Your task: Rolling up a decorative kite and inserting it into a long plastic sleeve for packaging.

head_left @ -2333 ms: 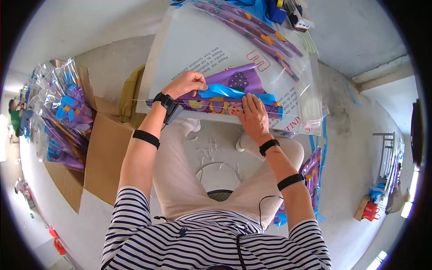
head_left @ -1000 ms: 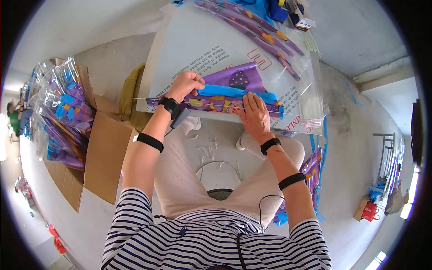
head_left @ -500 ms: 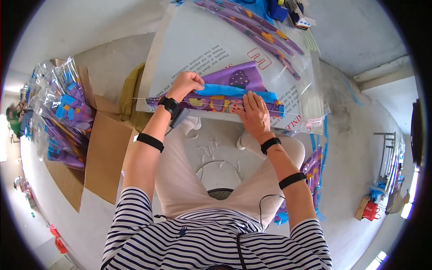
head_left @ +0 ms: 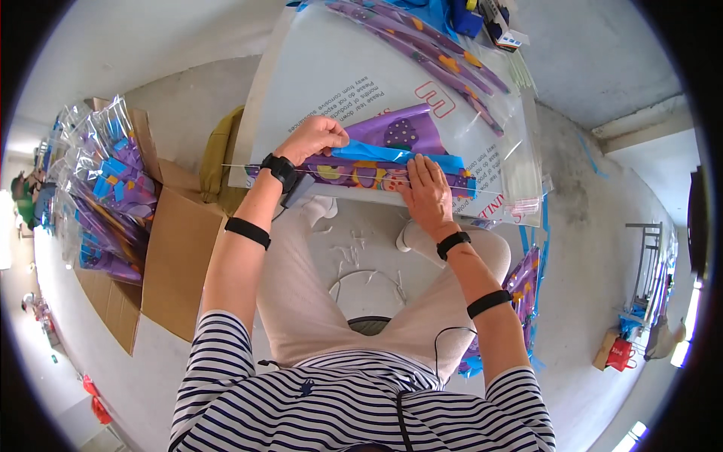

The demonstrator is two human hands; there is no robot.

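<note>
A purple printed sheet [head_left: 416,129] with a blue strip [head_left: 376,153] along it lies folded near the table's front edge. My left hand [head_left: 312,142] pinches the strip's left end between thumb and fingers. Flat on the folded sheet's right part rests my right hand [head_left: 428,192], its fingers stretched out. The patterned front fold [head_left: 346,172] shows below the blue strip, and a thin pale rod [head_left: 239,165] runs along it, sticking out on the left. Part of the fold is hidden under my right hand.
More purple printed lengths [head_left: 422,53] lie at the table's back. Clear plastic sleeves [head_left: 521,177] sit along its right side. An open cardboard box [head_left: 181,260] with wrapped purple and blue packs [head_left: 113,188] stands at left. Another purple bundle [head_left: 523,282] is right of my leg.
My left hand has shifted slightly right along the blue strip, fingertips still pinched. The right hand stays pressed on the sheet in the same place.
</note>
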